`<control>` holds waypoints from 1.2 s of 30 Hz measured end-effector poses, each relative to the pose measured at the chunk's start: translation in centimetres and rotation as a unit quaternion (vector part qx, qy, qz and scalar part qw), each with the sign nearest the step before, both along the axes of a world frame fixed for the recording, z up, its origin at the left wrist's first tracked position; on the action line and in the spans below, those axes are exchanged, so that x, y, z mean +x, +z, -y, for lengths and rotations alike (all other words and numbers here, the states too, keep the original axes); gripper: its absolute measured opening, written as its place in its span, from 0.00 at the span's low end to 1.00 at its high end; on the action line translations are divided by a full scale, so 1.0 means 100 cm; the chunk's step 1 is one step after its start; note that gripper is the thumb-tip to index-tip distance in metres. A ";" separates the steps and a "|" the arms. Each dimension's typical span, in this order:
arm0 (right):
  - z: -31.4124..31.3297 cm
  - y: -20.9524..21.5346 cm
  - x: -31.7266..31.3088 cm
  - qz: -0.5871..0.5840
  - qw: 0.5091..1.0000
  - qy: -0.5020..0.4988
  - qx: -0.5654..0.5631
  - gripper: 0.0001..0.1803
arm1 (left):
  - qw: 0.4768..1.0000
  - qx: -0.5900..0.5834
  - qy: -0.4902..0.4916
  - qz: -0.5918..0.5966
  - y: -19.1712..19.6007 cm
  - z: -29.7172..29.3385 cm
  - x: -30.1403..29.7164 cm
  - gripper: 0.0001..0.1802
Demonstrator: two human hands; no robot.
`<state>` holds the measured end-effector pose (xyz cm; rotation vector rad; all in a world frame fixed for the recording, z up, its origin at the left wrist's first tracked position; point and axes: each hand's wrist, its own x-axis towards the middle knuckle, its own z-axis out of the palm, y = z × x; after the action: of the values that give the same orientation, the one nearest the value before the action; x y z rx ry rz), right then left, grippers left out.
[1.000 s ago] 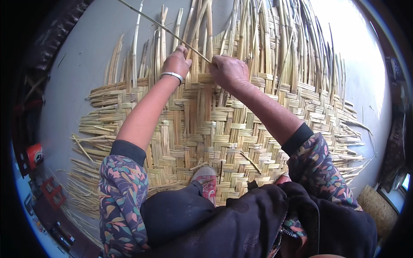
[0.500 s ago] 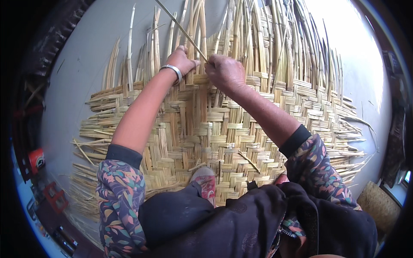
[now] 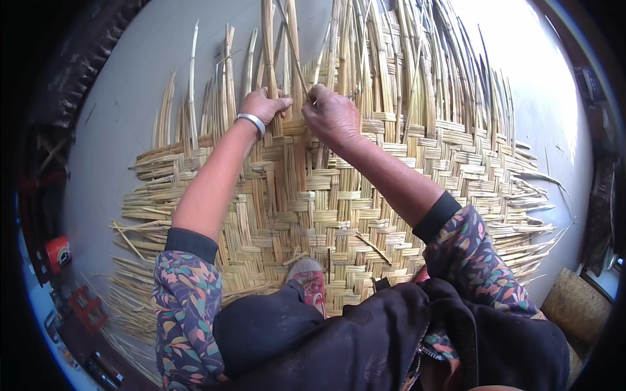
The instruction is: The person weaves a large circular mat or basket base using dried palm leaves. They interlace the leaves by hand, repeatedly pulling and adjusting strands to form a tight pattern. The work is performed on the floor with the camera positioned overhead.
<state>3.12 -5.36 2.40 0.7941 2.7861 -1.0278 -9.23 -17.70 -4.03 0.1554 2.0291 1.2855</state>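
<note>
A large mat of split reeds point(image 3: 339, 215) in a broad over-and-under weave lies under and before me. Loose reed ends point(image 3: 378, 65) stick out from its far side. My left hand point(image 3: 265, 106), with a silver bangle at the wrist, is closed around a few upright reed strips point(image 3: 268, 52) left of the middle. Close beside it, my right hand point(image 3: 332, 117) forms a fist on the lower end of a thin reed point(image 3: 293, 55), which slants up and to the left. Both hands are just over the far woven edge. My right fingertips are partly hidden.
My shoe point(image 3: 306, 280) rests on the mat, near a short loose reed piece point(image 3: 373, 248). Frayed ends fringe both sides. A grey floor point(image 3: 140, 98) surrounds the mat. A rolled woven mat point(image 3: 577, 305) is at the lower right, and a red object point(image 3: 57, 254) at the left.
The thin reed in my right hand has swung more upright. Both hands have shifted slightly left and nearer, and my left hand now has upright strips in its grasp.
</note>
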 end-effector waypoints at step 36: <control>-0.003 -0.036 -0.015 0.032 0.999 -0.004 0.020 0.11 | 0.960 0.238 0.017 0.144 0.025 -0.018 -0.008 0.10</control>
<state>1.63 -5.11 -1.19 0.8289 2.7601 -0.9344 -10.01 -15.92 -1.55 0.1442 1.4584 1.6955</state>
